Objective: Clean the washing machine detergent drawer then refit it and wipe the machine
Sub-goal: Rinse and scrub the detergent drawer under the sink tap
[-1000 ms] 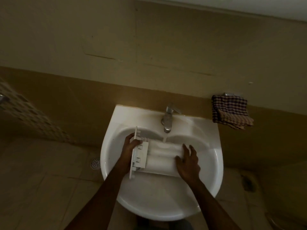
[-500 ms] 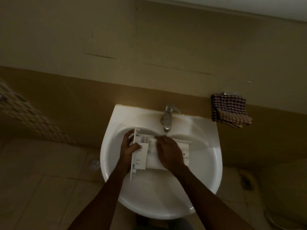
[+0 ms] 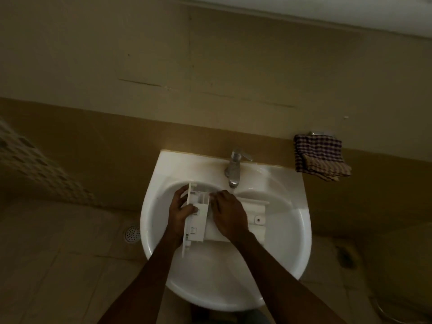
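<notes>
The white plastic detergent drawer [image 3: 254, 213] lies across the bowl of a white wash basin [image 3: 301, 225], its front panel at the left. My left hand [image 3: 181, 210] grips that front panel end, thumb over the top. Flat on the middle of the drawer rests my right hand [image 3: 230, 215], fingers reaching toward the compartments under the chrome tap [image 3: 235, 169]. Whether water runs from the tap is too dim to tell. The washing machine is not in view.
A checked cloth [image 3: 320, 157] hangs on the wall to the right of the basin. A round floor drain [image 3: 132, 233] sits in the tiled floor at the left. The room is dim.
My right hand moved from the drawer's right end to its middle, onto the compartments. The left hand kept its hold on the front panel.
</notes>
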